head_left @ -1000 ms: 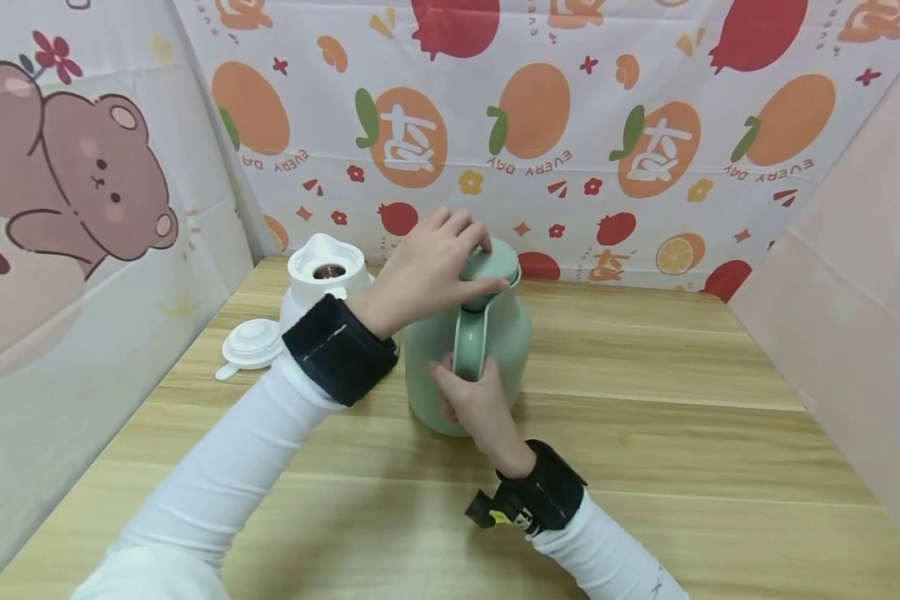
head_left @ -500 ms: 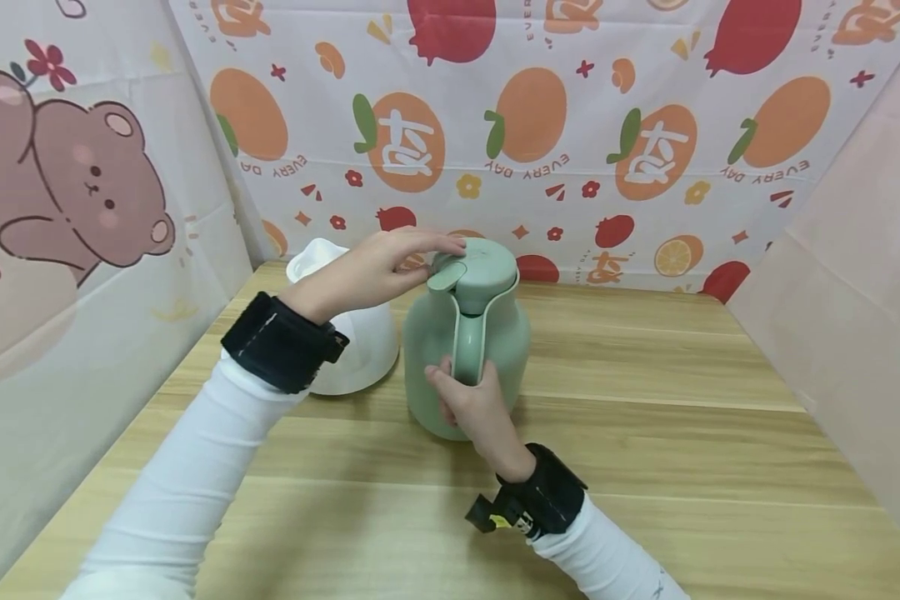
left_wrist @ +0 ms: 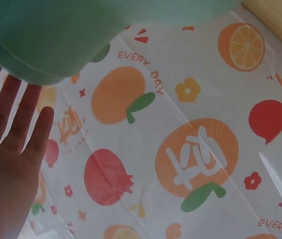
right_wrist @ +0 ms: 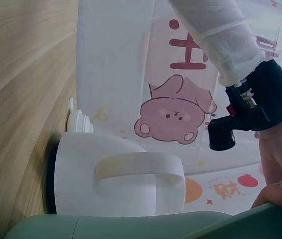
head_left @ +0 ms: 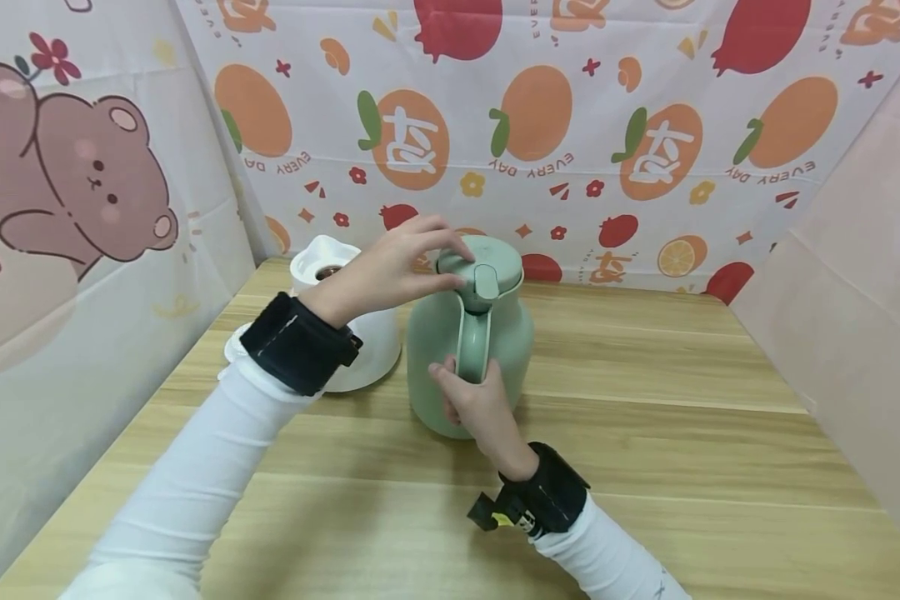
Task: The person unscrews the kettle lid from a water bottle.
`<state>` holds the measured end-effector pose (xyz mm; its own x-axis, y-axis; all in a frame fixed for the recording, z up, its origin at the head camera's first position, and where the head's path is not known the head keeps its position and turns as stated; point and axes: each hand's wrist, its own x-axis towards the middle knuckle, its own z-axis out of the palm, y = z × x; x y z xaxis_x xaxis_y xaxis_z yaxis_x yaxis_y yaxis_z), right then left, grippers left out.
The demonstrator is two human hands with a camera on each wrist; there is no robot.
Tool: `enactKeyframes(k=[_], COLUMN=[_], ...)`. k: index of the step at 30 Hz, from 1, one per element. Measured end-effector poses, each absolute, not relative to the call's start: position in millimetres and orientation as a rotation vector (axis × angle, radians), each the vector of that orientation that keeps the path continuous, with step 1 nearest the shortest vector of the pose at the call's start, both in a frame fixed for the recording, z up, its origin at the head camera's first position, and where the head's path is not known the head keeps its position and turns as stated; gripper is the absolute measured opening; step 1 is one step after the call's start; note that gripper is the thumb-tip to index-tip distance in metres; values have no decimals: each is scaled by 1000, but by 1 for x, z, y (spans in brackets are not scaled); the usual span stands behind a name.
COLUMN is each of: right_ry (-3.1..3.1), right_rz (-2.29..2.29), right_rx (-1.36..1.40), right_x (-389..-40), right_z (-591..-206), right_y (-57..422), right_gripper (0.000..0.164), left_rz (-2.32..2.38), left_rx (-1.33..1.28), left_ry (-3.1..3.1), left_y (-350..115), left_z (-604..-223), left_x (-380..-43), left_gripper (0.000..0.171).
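Observation:
A green thermos jug (head_left: 431, 350) stands upright on the table with its round lid (head_left: 498, 257) on top. My left hand (head_left: 393, 271) holds that lid from the left, thumb beside its small lever (head_left: 486, 283) and fingers on the rim. In the left wrist view the fingers (left_wrist: 19, 107) reach up to a green edge; the little finger stands apart from it. Lower down, my right hand (head_left: 483, 408) grips the jug's handle (head_left: 471, 346). Most of its fingers are hidden behind the handle.
Close on the left stands a white jug (head_left: 378, 346), its top open, partly behind my left arm. Its white lid (right_wrist: 78, 122) lies on the wooden table (head_left: 667, 433) beside it. Printed cloths hang at the back and sides.
The green lid's lever has turned from the left side round to the front. My left hand slid left, then came slightly back to the right. The right hand keeps its hold.

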<state>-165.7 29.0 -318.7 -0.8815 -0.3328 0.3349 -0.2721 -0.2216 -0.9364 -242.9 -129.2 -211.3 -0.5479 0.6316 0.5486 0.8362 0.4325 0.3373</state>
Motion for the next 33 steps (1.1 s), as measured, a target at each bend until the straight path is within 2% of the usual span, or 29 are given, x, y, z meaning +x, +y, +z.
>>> enactKeyframes(k=[8,22,33], right_ry=[1917,1881,1920], right_rz=[-2306,-2329,-2302], right_rx=[-687,-728,-681], right_x=[-166,-166,-168], right_z=[-318,-319,-319], right_y=[30,30,29], right_gripper=[32,33,32], left_rz=[-795,-673,-757], left_rx=[-1218,-1202,-1268], left_ry=[-2402,-2315,-2597], left_y=[-112,-78,-111], left_z=[-209,-210,-205], left_x=[-244,-252,-245], left_gripper=[22,34,28])
